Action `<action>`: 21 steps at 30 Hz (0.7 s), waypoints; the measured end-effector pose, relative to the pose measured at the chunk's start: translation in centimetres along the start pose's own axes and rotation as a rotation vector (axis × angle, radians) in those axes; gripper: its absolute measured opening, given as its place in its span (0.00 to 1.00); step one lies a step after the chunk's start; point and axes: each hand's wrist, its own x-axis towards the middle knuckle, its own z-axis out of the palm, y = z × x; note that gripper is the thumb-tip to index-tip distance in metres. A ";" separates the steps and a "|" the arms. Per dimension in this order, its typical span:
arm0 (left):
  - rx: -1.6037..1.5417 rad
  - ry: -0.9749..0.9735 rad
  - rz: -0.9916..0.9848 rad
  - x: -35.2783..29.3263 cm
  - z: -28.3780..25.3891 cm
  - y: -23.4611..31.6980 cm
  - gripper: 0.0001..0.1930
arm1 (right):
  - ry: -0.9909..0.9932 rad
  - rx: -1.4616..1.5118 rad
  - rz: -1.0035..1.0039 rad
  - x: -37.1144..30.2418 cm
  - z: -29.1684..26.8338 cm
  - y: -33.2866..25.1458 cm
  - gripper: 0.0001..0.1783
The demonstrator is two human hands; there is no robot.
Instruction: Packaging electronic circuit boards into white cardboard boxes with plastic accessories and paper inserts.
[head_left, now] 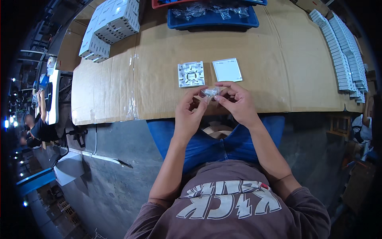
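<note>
Between both hands, just above the table's near edge, is a small clear plastic bag (210, 92) with little white parts inside. My left hand (191, 108) pinches its left side with thumb and fingers. On the other side, my right hand (237, 101) grips the bag between thumb and forefinger. Beyond my left hand lies a square white plastic box base (191, 74), its moulded inside facing up. A flat white square cover (227, 70) rests to the right of the base, slightly turned, beyond my right hand.
Cardboard covers the table (107, 87). Stacked white boxes (113, 24) stand at the far left, and long stacks of white units (338, 51) at the far right. A blue tray (213, 18) of clear bags sits at the back. Another person (41, 123) works at the left.
</note>
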 end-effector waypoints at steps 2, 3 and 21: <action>0.037 -0.058 0.014 -0.2 -0.3 0.6 0.26 | -0.021 -0.018 0.010 0.1 0.0 0.1 0.25; -0.018 -0.017 0.024 -0.5 -0.2 1.1 0.25 | -0.023 -0.019 0.011 0.0 0.1 0.0 0.25; 0.041 -0.015 -0.132 -0.7 -2.5 0.0 0.13 | -0.147 0.043 0.078 0.5 1.4 0.7 0.21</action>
